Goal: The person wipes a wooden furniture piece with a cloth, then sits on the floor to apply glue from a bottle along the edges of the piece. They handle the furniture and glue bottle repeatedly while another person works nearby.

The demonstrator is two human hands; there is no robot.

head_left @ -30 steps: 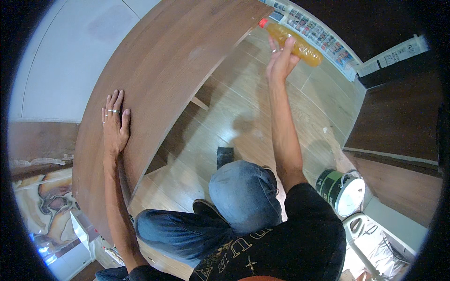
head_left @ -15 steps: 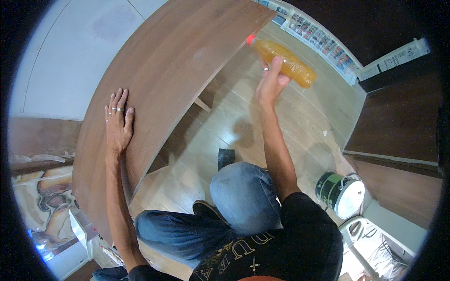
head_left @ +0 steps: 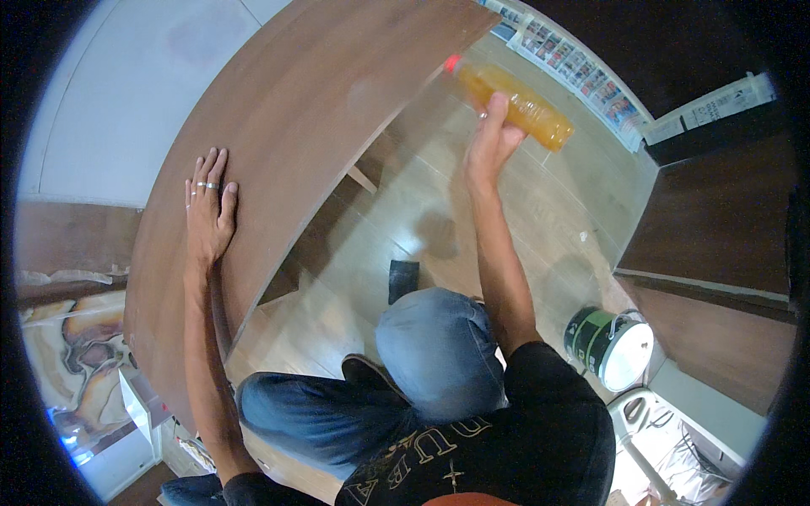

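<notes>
A clear plastic bottle (head_left: 527, 110) of yellow-brown liquid, with a red cap, is gripped in my right hand (head_left: 494, 143). It is held tilted above the floor, its capped end toward the edge of the brown wood-grain panel (head_left: 312, 110). The thumb lies over the bottle's side and the other fingers are mostly hidden beneath it. On the panel's surface my left hand (head_left: 208, 207) rests flat, fingers stretched out, with rings on some of them and nothing in it.
A dark block (head_left: 403, 281) lies on the wood-look floor (head_left: 439, 202) by my knee. At the right stands a green-and-black bucket (head_left: 595, 337) with a white lid. Printed paper strips (head_left: 574, 72) line the far edge, and dark brown boards (head_left: 717, 202) stand at the right.
The bottle has risen very slightly in view, still in my right hand and tilted much the same. My left hand stays flat on the panel.
</notes>
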